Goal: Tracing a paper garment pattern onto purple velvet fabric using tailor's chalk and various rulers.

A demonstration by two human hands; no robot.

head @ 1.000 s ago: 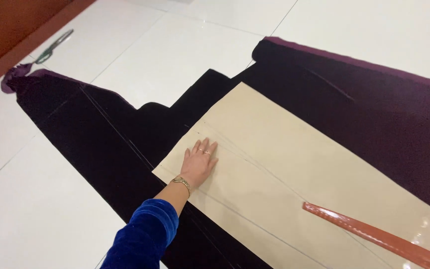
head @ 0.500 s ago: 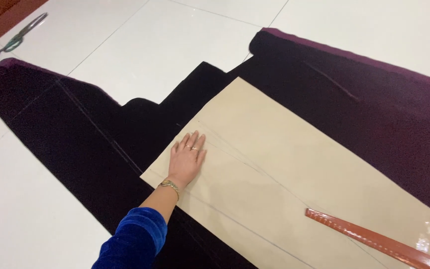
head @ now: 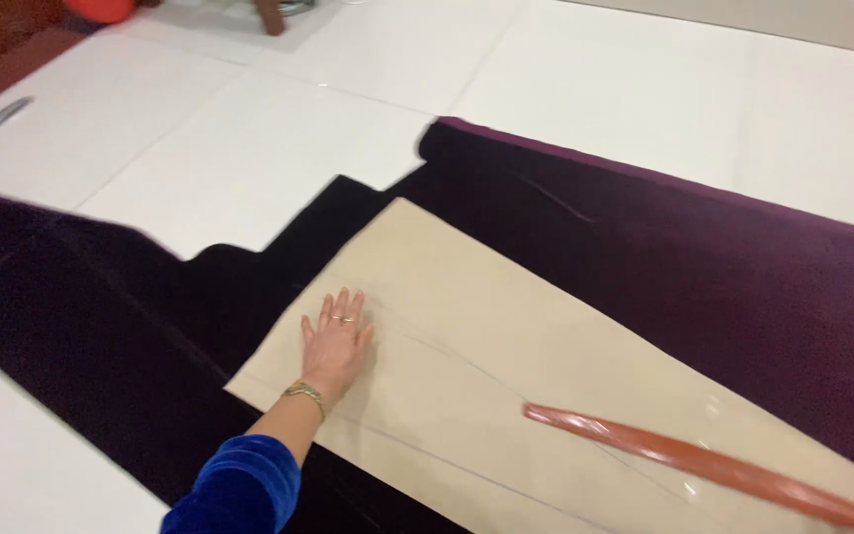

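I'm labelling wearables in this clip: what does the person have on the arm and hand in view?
Only the left hand shows. Its arm wears a bright blue velvet sleeve ending short of the wrist, where a thin gold bracelet sits. One of the fingers carries a slim gold ring. The right hand is out of view.

place: likely home sewing floor | evidence: dark fabric (head: 694, 287), paper pattern (head: 506, 366), white tiles (head: 249, 148)

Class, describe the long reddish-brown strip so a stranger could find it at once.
Start at the dark purple cloth spread over the white tiled floor. On it lies a large beige paper sheet, pressed by the left hand. The strip lies slanting across that sheet's right end: narrow, glossy, reddish-brown.
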